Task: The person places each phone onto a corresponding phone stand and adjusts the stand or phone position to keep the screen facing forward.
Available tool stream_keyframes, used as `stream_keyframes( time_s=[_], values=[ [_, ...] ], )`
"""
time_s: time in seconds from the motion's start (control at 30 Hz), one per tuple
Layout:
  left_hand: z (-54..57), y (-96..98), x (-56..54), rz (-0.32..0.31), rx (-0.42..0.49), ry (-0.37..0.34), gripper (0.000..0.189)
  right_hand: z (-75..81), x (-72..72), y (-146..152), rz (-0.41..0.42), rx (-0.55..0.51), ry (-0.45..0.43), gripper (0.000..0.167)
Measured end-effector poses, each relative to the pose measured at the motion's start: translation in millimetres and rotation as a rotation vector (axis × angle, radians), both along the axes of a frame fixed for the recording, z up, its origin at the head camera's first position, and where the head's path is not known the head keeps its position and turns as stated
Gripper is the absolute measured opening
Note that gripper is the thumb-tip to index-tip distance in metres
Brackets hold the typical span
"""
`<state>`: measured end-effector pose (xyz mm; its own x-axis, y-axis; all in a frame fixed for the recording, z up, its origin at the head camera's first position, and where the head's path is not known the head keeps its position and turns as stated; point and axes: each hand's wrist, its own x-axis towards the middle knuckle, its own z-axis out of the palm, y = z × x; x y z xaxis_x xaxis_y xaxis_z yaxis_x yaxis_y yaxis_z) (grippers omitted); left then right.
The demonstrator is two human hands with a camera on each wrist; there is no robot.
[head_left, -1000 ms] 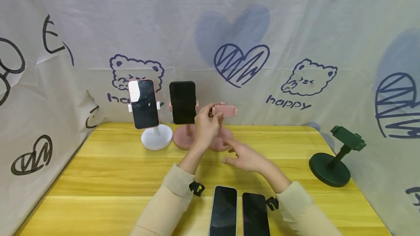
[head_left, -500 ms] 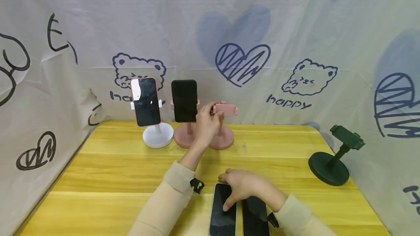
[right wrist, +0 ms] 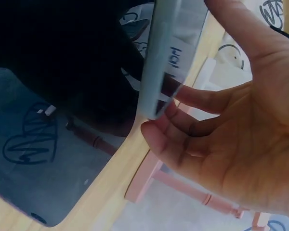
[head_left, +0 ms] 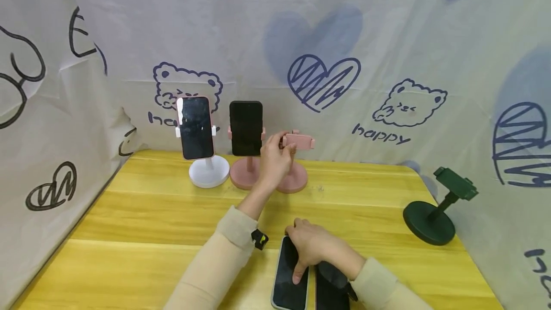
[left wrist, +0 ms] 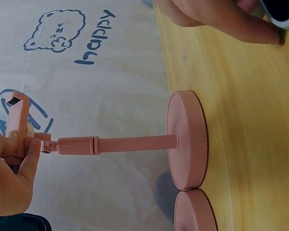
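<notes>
My left hand point(head_left: 275, 159) holds the clamp of a pink phone stand point(left wrist: 135, 143), with thumb and fingers on its end. The stand's round base rests on the table. At the front, my right hand point(head_left: 312, 243) grips the far end of a pale-edged phone point(head_left: 287, 279). Its thumb lies over the dark screen and its fingers curl round the far edge point(right wrist: 156, 62). A second dark phone point(head_left: 330, 291) lies right beside it, partly hidden under the right wrist.
A white stand point(head_left: 208, 172) and another pink stand point(head_left: 244, 173) stand at the back left, each bearing an upright phone. The second pink stand's base touches the held one's. A dark green stand point(head_left: 429, 223) stands at the right edge. A printed curtain point(head_left: 258, 23) hangs behind.
My right hand has come back from beside the pink stand's base to the pale-edged phone and taken hold of it. My left hand stays on the stand's clamp. The head view has shifted slightly.
</notes>
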<state>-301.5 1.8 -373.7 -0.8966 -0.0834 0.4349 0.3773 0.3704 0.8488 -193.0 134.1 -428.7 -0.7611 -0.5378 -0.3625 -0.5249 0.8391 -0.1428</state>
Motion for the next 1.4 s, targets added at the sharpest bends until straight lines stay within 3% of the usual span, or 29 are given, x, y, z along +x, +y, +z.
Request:
stream_keyframes(
  time_s=[0.13, 0.43, 0.67, 0.83, 0.93, 1.03, 1.17, 1.3, 1.4],
  values=[
    [-1.1, 1.6, -1.2, -0.005, -0.016, -0.006, 0.038, -1.0, -2.2, 5.7, -0.01, -0.073, -0.028, 0.104],
    [-1.4, 1.1, -2.0, 0.002, -0.024, 0.019, 0.037, 3.3, -0.3, 25.8, -0.054, -0.361, -0.159, 0.094],
    [-5.7, 1.2, -0.3, -0.004, -0.04, 0.038, 0.038, 11.2, 7.0, 45.0, -0.09, -0.551, -0.246, 0.069],
    [-10.7, 1.0, 2.1, -0.009, -0.042, 0.037, 0.038, 12.4, 12.8, 55.9, -0.124, -0.665, -0.298, 0.061],
    [-10.3, -0.9, 2.1, -0.002, -0.042, 0.048, 0.038, 14.2, 12.5, 59.7, -0.153, -0.73, -0.264, 0.058],
    [-7.7, -3.4, 1.5, 0.001, -0.044, 0.051, 0.039, 16.7, 10.4, 63.1, -0.179, -0.775, -0.17, 0.055],
    [-4.0, -4.6, 3.5, -0.026, -0.055, 0.022, 0.047, 21.2, 6.9, 67.6, -0.237, -0.842, -0.104, 0.054],
    [-3.2, -3.7, 11.3, -0.028, -0.109, 0.029, 0.061, 26.0, 2.4, 70.6, -0.302, -0.903, -0.03, 0.056],
    [-3.5, -3.3, 22.5, -0.019, -0.131, 0.086, 0.068, 28.3, -0.3, 72.0, -0.339, -0.947, 0.003, 0.055]
  ],
)
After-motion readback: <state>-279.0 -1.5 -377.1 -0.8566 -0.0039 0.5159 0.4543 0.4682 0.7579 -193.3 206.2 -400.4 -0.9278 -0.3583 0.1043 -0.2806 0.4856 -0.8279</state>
